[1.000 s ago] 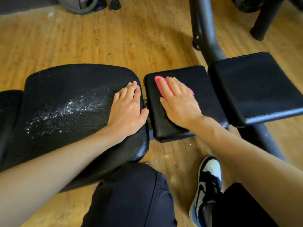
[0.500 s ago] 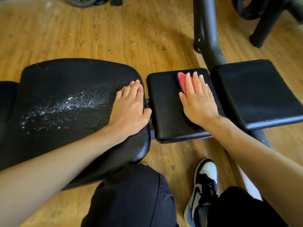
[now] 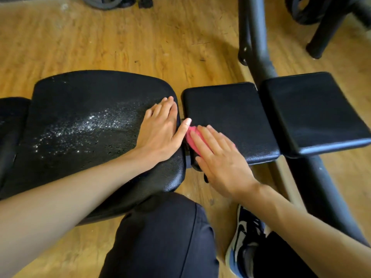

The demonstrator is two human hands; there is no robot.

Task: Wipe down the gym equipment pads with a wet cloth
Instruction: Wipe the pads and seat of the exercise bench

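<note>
Flat on the right edge of the big black seat pad (image 3: pixel 90 109), the left hand (image 3: pixel 160 135), palm down, fingers (image 3: pixel 168 109) straight and pressed close together, thumb swung out to the right across the gap between the pads, its tip just beside the pink cloth (image 3: pixel 190 135). Laid over the near left corner of the middle pad (image 3: pixel 230 109), the right hand (image 3: pixel 222 163), palm down, fingers (image 3: pixel 204 143) straight and slightly spread, pressing the cloth against that corner. Most of the cloth hidden under those fingers, only a pink strip showing at the pad's left edge and a sliver past the knuckles. Across the seat pad, left of the left hand, a scatter of glistening droplets (image 3: pixel 84 125). To the right of the middle pad, just beside it and a little higher, a third pad (image 3: pixel 313 109), smooth and black. Between those two, a dark metal tube (image 3: pixel 259 43) of the frame, running away toward the top edge and down again under the third pad. Underneath everything, a wooden floor (image 3: pixel 120 41). At the bottom, a bent knee (image 3: pixel 160 237) in dark trousers and a blue, black and white sneaker (image 3: pixel 245 235) on the floor. In the top right corner, a black leg (image 3: pixel 325 31) of other equipment beside a round dark weight (image 3: pixel 303 11).
</note>
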